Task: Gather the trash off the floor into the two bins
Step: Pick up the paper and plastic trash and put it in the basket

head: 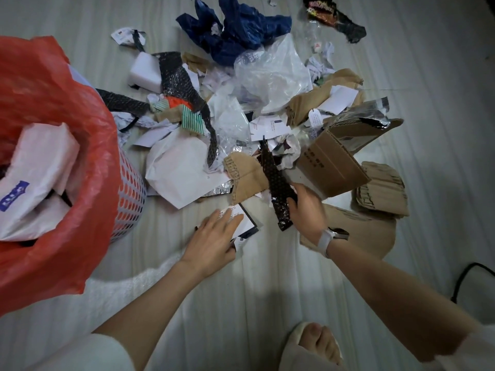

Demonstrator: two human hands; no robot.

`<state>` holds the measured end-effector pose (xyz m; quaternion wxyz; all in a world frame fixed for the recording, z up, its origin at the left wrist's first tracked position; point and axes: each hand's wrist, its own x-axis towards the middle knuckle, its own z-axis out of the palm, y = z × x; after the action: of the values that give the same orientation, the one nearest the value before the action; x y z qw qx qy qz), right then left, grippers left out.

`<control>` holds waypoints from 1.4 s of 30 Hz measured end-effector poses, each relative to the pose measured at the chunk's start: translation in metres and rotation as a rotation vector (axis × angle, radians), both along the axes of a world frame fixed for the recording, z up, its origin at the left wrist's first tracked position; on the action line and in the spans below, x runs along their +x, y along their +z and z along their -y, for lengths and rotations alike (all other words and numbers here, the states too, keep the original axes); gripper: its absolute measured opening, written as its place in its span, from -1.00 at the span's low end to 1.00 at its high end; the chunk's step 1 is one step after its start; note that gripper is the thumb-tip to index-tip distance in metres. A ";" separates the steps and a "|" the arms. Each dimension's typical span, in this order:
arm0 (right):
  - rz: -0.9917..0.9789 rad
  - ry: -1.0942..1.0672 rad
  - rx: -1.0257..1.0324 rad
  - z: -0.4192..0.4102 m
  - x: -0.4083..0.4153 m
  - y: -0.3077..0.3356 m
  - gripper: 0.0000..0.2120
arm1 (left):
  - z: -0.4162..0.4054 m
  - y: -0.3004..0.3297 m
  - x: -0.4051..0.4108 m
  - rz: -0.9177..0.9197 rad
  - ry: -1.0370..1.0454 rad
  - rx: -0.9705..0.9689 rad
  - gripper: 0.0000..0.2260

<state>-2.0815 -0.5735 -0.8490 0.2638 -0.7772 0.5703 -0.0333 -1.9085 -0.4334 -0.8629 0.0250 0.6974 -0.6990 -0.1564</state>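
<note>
My right hand [308,207] has its fingers wrapped round a strip of black bubble-wrap plastic [278,188], lifted off the pile w/ the rest of the trash on the floor. Left hand [214,236] lies flat, fingers straight, on a white printed card w/ dark edge [245,223], prob pinning it to scoop next. White mesh bin w/ red bag liner [80,156] sits close on the left, so it's a short toss; can't see the 2nd bin.

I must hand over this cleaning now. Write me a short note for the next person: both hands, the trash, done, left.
Left hand: fingers straight, resting on a white printed card on the floor.
Right hand: grips a black bubble-wrap strip.
Bin with red bag: at left, already holds white packets. Second bin not in view.
Left: most of the pile, including the cardboard box, clear plastic, blue bag and white envelope.
</note>
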 end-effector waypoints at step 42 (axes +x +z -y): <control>-0.026 0.235 -0.055 -0.047 -0.001 -0.009 -0.82 | 0.003 0.025 0.027 -0.575 0.854 0.017 -0.77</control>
<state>-2.0820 -0.5260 -0.8575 0.2369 -0.8459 0.4777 -0.0079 -1.8813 -0.4365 -0.8381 0.2721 0.8498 -0.3154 -0.3232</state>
